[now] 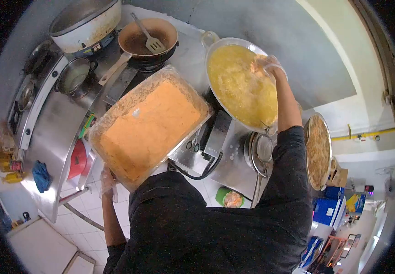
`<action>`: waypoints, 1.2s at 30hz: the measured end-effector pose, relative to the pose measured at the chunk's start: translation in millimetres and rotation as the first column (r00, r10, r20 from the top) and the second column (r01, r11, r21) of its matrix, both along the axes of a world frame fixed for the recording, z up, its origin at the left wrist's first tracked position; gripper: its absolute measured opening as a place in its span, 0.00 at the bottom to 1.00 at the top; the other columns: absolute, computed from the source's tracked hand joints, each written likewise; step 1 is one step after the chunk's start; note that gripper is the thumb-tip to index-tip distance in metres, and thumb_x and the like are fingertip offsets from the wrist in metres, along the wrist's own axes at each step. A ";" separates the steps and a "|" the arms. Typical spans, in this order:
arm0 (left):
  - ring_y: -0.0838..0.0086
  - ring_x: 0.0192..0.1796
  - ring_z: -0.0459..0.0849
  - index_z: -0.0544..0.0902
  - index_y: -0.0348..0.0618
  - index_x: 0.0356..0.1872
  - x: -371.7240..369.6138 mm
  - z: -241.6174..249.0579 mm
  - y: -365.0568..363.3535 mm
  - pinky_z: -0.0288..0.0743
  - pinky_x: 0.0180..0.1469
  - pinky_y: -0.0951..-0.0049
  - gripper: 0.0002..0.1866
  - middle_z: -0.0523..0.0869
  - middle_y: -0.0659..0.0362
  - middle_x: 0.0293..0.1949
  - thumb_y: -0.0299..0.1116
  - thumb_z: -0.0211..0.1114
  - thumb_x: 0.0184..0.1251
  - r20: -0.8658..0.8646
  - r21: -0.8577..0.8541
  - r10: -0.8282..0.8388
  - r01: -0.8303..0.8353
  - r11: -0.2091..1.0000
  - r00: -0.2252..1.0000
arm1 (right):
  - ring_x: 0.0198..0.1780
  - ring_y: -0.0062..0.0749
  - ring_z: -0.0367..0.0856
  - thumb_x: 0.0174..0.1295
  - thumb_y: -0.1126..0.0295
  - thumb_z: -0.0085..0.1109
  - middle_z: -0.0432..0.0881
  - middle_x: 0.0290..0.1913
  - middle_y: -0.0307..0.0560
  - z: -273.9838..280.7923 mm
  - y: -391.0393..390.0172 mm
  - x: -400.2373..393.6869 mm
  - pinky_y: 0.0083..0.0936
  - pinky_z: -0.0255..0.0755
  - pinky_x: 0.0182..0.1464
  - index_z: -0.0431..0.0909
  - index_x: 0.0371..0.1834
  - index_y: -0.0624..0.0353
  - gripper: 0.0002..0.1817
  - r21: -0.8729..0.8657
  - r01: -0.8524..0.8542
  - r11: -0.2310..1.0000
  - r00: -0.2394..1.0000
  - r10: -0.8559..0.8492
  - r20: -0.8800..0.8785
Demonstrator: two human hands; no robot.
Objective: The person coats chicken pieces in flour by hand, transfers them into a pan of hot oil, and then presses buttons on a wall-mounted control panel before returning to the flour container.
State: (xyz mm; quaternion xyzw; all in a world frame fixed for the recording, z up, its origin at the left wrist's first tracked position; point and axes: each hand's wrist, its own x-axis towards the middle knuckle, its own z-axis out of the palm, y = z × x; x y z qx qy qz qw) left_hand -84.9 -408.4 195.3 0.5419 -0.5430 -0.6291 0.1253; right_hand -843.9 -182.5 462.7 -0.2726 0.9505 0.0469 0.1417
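Note:
My right hand [269,66], in a clear plastic glove, reaches over the upper right of a big wok [215,96] of bubbling yellow oil. Its fingers are closed around an orange coated piece [256,66]. Low on the left, my left hand [108,185], also gloved, is at the lower left side of a clear rectangular tub [192,132] tilted against my body. Orange powder [151,123] fills most of the tub, with one small pale lump on it. The left fingers are partly hidden by the tub's edge, and their grip cannot be made out.
A frying pan [129,39] with a slotted spatula [154,44] stands behind the tub. Strainers [264,148] lie below the wok. At the right is an oval tray [318,150] of brown food. A green container [220,196] stands low, near scissors [193,144].

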 end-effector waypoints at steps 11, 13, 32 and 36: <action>0.59 0.43 0.85 0.73 0.37 0.63 10.3 -20.7 -10.3 0.82 0.39 0.60 0.31 0.85 0.50 0.44 0.56 0.56 0.74 0.038 -0.036 -0.110 0.112 0.993 0.993 | 0.46 0.45 0.87 0.57 0.51 0.66 0.88 0.43 0.56 -17.0 34.2 -44.0 0.41 0.78 0.50 0.85 0.44 0.63 0.24 -0.119 0.109 0.987 0.953 -0.138 -0.270; 0.56 0.43 0.85 0.70 0.38 0.64 27.6 -65.1 -19.6 0.82 0.40 0.58 0.28 0.84 0.48 0.43 0.47 0.60 0.72 0.169 -0.175 -0.238 0.267 0.948 0.956 | 0.44 0.41 0.87 0.63 0.53 0.64 0.88 0.42 0.56 49.7 5.6 37.5 0.37 0.77 0.49 0.86 0.43 0.64 0.21 -0.157 0.023 0.987 0.925 -0.081 -0.372; 0.71 0.26 0.82 0.79 0.40 0.48 -10.6 6.4 1.5 0.76 0.27 0.69 0.31 0.83 0.60 0.28 0.62 0.51 0.75 -0.133 0.139 0.097 -0.079 0.987 0.986 | 0.61 0.56 0.80 0.65 0.64 0.55 0.84 0.56 0.57 -251.2 -158.6 558.1 0.65 0.69 0.60 0.84 0.52 0.60 0.18 -0.026 -0.613 0.789 0.770 0.605 0.203; 0.75 0.27 0.79 0.80 0.38 0.46 -4.8 -11.9 -2.6 0.74 0.25 0.73 0.33 0.82 0.61 0.30 0.63 0.51 0.74 -0.097 0.038 0.055 -0.052 0.998 0.994 | 0.63 0.54 0.79 0.64 0.64 0.58 0.83 0.59 0.54 -251.9 -157.7 546.5 0.68 0.67 0.60 0.84 0.57 0.57 0.20 0.099 -0.694 0.713 0.716 0.669 0.198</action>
